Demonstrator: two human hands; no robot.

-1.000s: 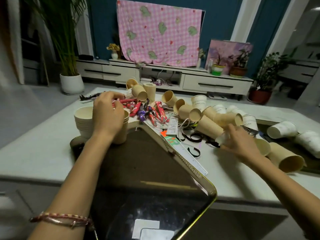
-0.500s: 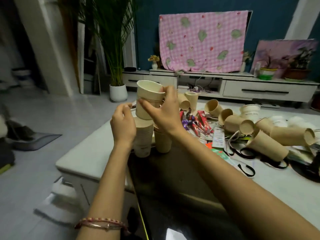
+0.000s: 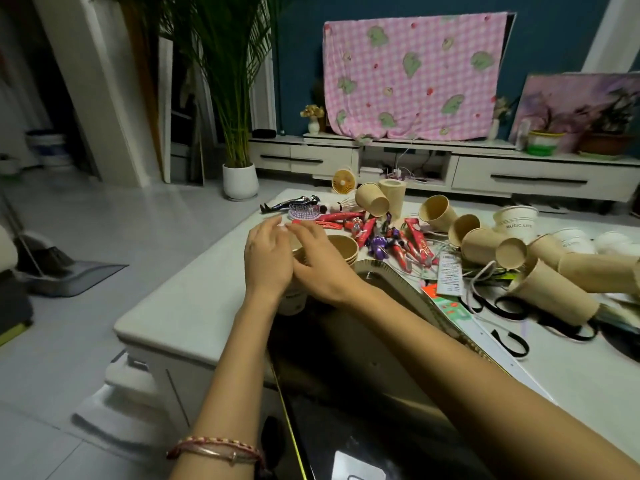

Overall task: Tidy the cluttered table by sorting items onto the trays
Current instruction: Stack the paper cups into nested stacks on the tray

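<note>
We count two nested cup stacks toward the near-left end of the white table (image 3: 187, 306). They sit by the far corner of the dark glossy tray (image 3: 398, 284), which has a gold scalloped rim. Whether they stand on the tray we cannot tell.

- The left hand (image 3: 268, 261) has its fingers nearly straight, palm flat against the side of the near stack (image 3: 294, 302), whose bottom cup is white.
- The right hand (image 3: 323, 268) has its fingers laid flat across that stack's top, thumb hidden. We see neither hand curled round anything.
- The second stack (image 3: 343, 247) is brown paper, just beyond the right hand.

Loose on the table:
- About eight brown cups (image 3: 491, 245), one upright and the rest tipped; overlap blurs the count.
- Three white cups (image 3: 516, 220), one printed.
- Red foil sachets (image 3: 417, 240) in a heap, too tangled to count.
- One round yellow fan (image 3: 344, 181).
- One purple hairbrush (image 3: 304, 212).
- Several black elastic loops (image 3: 512, 306).

Two bracelets (image 3: 214, 448) circle the left wrist, one braided cord and one metal.
</note>
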